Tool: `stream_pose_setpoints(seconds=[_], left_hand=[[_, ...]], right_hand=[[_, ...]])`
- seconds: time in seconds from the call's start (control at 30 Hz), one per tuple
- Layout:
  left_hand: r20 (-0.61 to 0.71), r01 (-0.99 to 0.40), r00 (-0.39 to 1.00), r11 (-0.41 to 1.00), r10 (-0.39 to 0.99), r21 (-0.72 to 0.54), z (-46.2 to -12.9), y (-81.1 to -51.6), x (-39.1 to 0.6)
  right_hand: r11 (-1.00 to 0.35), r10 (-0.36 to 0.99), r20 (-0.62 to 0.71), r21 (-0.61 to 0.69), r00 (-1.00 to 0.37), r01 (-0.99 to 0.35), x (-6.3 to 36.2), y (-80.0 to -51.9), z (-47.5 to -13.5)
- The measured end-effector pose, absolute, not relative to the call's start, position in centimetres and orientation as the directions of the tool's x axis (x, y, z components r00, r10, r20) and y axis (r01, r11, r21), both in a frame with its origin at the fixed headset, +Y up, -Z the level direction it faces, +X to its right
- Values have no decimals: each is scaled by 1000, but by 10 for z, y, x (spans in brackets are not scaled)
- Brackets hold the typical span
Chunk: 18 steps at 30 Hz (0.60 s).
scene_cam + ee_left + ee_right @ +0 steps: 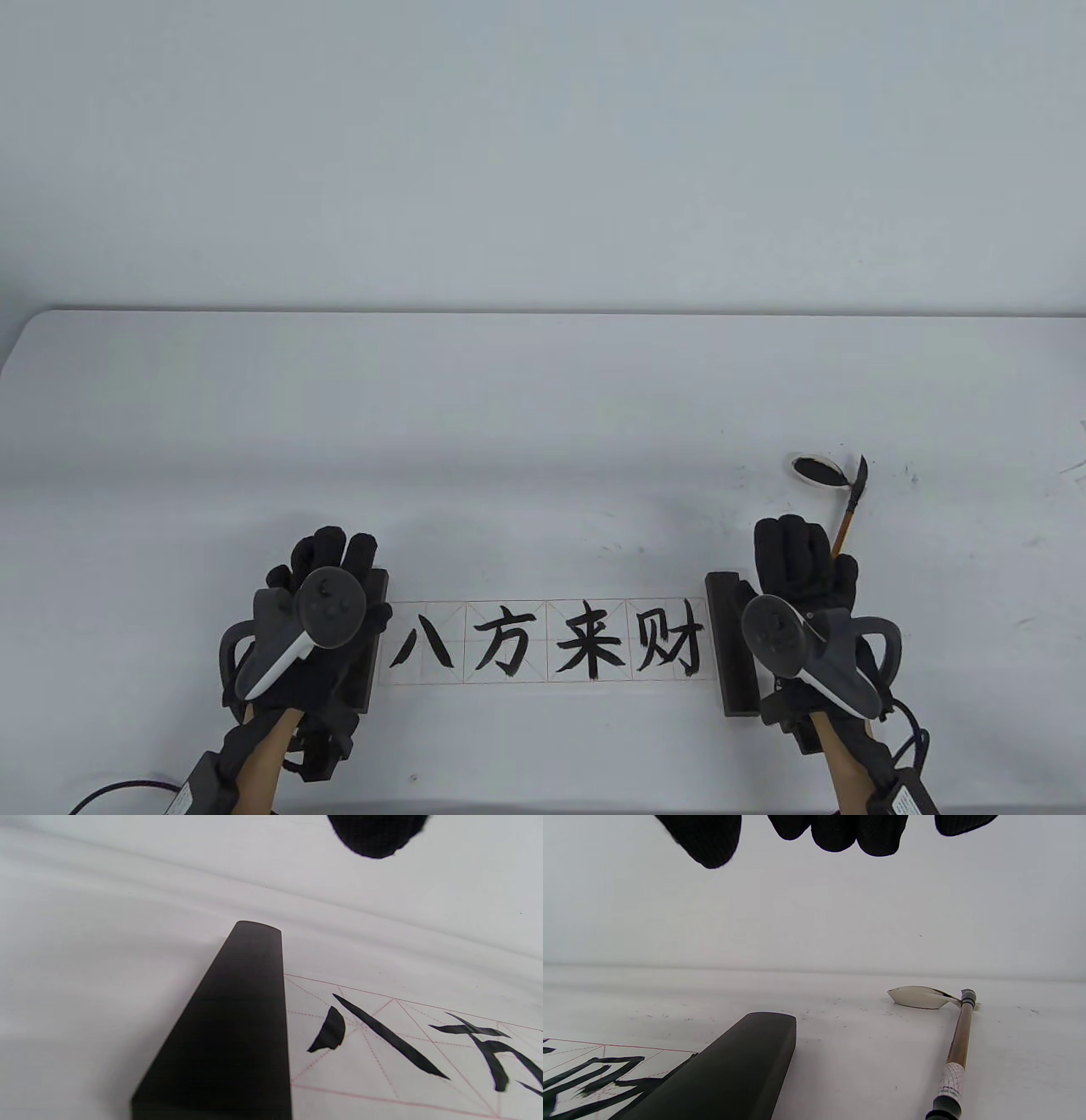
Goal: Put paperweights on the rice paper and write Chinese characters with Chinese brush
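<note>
A strip of rice paper [465,675] with four black brush-written characters lies near the front edge. A dark paperweight [366,679] sits on its left end and another paperweight [731,671] on its right end. My left hand [335,548] hovers over the left paperweight [237,1027] with loose fingers and holds nothing; one fingertip [377,836] shows above it. My right hand [793,535] is just right of the right paperweight [742,1069], its fingers [840,832] hanging free. The brush [846,526] lies on the table beyond that hand, its tip at the ink dish [816,469].
Small ink specks mark the white table [916,480] around the dish. Cables trail from both wrists off the front edge. The table's far edge meets a plain wall.
</note>
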<state>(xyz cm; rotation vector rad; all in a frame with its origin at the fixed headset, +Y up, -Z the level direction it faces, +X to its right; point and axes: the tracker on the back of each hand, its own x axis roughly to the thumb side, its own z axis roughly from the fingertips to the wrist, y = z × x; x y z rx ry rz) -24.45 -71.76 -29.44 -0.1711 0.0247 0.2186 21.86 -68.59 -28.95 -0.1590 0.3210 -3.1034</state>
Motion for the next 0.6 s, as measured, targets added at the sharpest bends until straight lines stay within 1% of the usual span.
stream_pose_setpoints(seconds=[0.6], left_hand=[[-41, -219, 976, 959, 215, -178, -295, -717, -244]], right_hand=[[-978, -15, 84, -208, -996, -3, 222, -685, -289]])
